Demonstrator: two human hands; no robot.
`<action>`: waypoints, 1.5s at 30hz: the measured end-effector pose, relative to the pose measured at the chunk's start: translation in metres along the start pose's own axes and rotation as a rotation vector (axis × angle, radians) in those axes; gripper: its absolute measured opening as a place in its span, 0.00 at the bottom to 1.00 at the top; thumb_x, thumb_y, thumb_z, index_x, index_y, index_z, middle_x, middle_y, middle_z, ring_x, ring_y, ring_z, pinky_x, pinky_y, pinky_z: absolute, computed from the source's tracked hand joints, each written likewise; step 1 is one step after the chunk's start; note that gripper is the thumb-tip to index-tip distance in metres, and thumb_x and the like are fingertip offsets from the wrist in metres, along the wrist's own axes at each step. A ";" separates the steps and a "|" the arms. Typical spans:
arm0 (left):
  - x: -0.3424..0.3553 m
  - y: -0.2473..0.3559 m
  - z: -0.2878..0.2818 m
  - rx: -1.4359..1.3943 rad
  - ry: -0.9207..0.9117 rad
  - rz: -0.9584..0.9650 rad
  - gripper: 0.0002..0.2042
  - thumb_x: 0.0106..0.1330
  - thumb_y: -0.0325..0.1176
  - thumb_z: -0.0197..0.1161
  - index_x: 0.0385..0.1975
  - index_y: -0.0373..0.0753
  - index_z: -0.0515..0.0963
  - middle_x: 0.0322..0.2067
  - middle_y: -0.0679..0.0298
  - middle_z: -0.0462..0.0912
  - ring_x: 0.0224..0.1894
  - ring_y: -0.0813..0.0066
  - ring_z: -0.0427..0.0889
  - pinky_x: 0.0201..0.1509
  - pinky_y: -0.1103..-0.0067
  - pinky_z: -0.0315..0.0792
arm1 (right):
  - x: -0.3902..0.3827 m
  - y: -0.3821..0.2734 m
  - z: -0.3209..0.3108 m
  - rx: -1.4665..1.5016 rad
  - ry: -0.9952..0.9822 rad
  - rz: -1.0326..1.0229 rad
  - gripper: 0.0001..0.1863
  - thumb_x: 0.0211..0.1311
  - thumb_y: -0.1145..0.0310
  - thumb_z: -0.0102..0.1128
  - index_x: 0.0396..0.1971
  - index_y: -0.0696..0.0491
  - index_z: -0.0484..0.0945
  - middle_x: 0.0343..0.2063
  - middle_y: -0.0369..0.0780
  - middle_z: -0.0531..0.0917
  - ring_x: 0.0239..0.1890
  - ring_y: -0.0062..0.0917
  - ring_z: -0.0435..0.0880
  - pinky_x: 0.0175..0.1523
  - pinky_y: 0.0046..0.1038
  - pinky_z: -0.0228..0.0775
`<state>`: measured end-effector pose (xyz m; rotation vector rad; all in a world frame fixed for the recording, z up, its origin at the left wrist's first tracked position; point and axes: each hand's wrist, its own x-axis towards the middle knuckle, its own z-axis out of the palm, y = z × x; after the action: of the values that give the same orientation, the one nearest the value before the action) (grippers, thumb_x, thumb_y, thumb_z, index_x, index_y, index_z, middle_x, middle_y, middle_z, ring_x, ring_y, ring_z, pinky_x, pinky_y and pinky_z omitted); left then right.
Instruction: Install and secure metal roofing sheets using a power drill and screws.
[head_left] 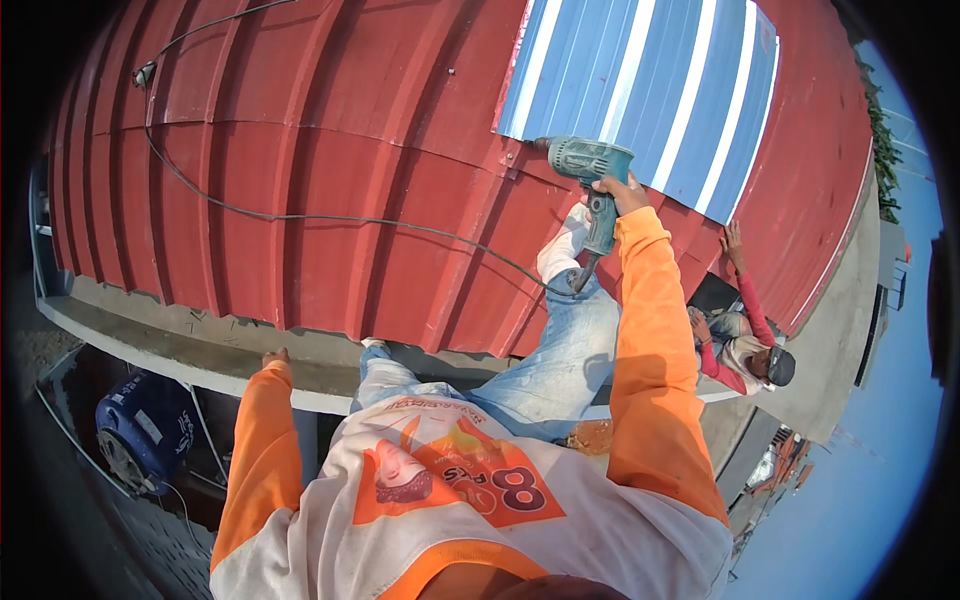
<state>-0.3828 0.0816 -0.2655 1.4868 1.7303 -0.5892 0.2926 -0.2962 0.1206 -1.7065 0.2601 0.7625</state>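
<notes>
My right hand (625, 192) is closed around the handle of a teal power drill (590, 160). The drill lies sideways over the red roof, its chuck (542, 144) pointing left, close to the lower left corner of a blue panel with pale stripes (640, 75). Whether the tip touches the roof I cannot tell. From the drill's grip a dark cord (400, 226) runs left across the ribs. My left hand (277, 355) rests at the concrete ledge (215, 345) below the roof edge, holding nothing I can see; its fingers look small and outstretched.
Red ribbed roofing (350, 190) slopes ahead, with a cord connector (145, 73) at upper left. Another person (745, 355) at the right lays a hand (733, 247) near the panel's lower corner. A blue tank (150, 425) stands below left. My foot (563, 240) is on the roof.
</notes>
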 end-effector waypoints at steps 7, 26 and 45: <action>-0.055 -0.046 -0.098 -0.307 0.117 -0.466 0.18 0.60 0.48 0.60 0.41 0.40 0.77 0.27 0.59 0.80 0.29 0.59 0.80 0.33 0.60 0.72 | -0.151 0.089 0.001 0.745 -0.171 -0.235 0.25 0.52 0.68 0.58 0.51 0.61 0.69 0.42 0.47 0.78 0.38 0.32 0.82 0.33 0.33 0.80; -0.282 0.394 -0.021 -1.075 -0.830 0.292 0.17 0.59 0.47 0.59 0.21 0.38 0.75 0.29 0.55 0.80 0.36 0.57 0.79 0.46 0.59 0.75 | -0.170 0.159 0.132 -0.348 -0.482 -0.670 0.46 0.38 0.71 0.66 0.64 0.46 0.59 0.57 0.44 0.73 0.58 0.39 0.73 0.61 0.35 0.67; -0.242 0.321 -0.039 -1.212 -0.672 0.095 0.08 0.57 0.36 0.56 0.27 0.38 0.73 0.31 0.60 0.80 0.40 0.56 0.80 0.53 0.56 0.73 | -0.141 0.186 0.174 -0.580 -0.812 -0.735 0.38 0.28 0.65 0.76 0.49 0.48 0.75 0.40 0.40 0.84 0.47 0.32 0.81 0.52 0.34 0.69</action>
<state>-0.0754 0.0312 -0.0091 0.4068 1.0707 0.0790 0.0227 -0.2180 0.0433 -1.6679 -1.1799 0.9288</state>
